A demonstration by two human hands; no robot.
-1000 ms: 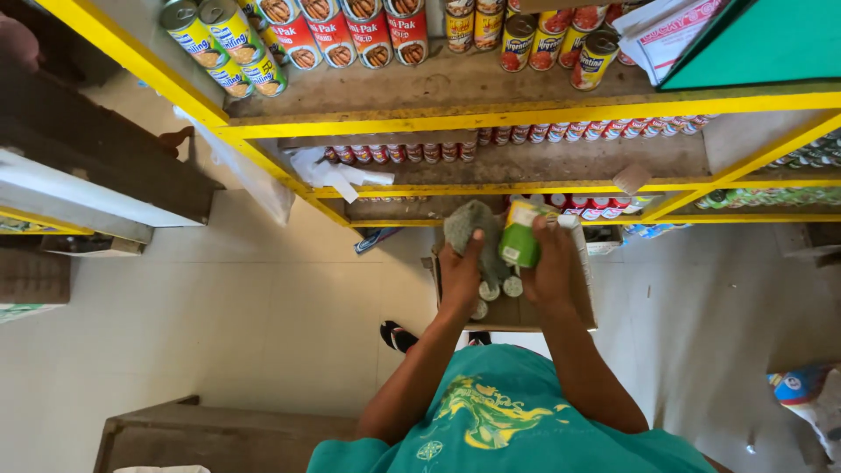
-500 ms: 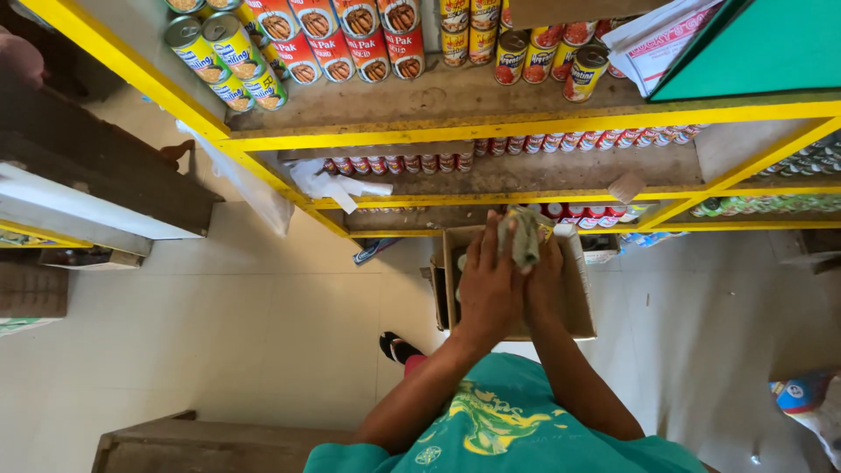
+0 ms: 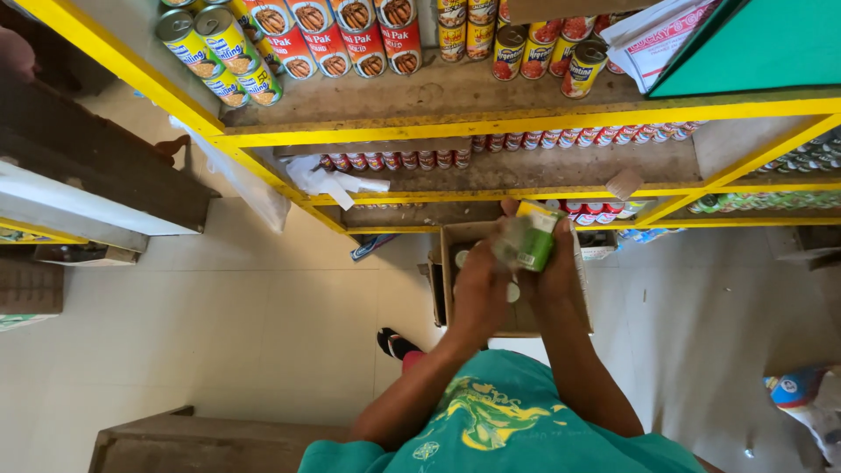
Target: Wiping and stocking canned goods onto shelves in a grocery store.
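My right hand (image 3: 562, 273) grips a small green and yellow can (image 3: 532, 236), held above an open cardboard box (image 3: 445, 263) on the floor. My left hand (image 3: 479, 287) presses a grey cloth (image 3: 506, 247) against the can's side; the cloth is blurred. Round can tops (image 3: 513, 292) show inside the box between my wrists. Both hands sit in front of the lowest yellow shelf.
Yellow-framed wooden shelves (image 3: 526, 116) hold rows of cans: tall red ones (image 3: 350, 39) on top, small red ones (image 3: 420, 160) below. Crumpled white paper (image 3: 337, 182) lies on the middle shelf. A wooden bench (image 3: 175, 438) stands lower left, and my sandalled foot (image 3: 399, 343) is on the tiles.
The can and cloth have come up from the box to shelf height. My left hand now rubs the cloth over the can, which my right hand has turned.
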